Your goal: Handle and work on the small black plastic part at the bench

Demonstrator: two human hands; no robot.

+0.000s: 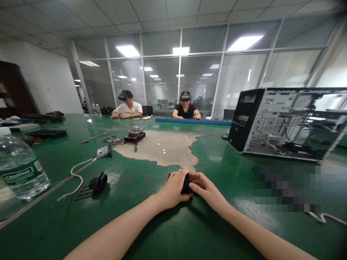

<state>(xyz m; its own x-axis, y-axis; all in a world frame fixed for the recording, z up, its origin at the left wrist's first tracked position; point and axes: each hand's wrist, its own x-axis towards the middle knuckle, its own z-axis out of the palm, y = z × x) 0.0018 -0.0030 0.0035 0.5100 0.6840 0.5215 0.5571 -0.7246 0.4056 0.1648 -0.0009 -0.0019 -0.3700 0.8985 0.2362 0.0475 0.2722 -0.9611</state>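
A small black part, its kind not clear, is held between my two hands just above or on the green table. My left hand wraps over it from the left, hiding much of it. From the right, the fingers and thumb of my right hand pinch its near end. To the left lies a black plastic piece with a round body and slatted fins. Beyond it sits a metal bracket beside a pale cable.
An opened computer case stands at right. A CPU cooler sits near a bare patch in the green table top. A water bottle is at left. Two people sit across the table behind a blue bar.
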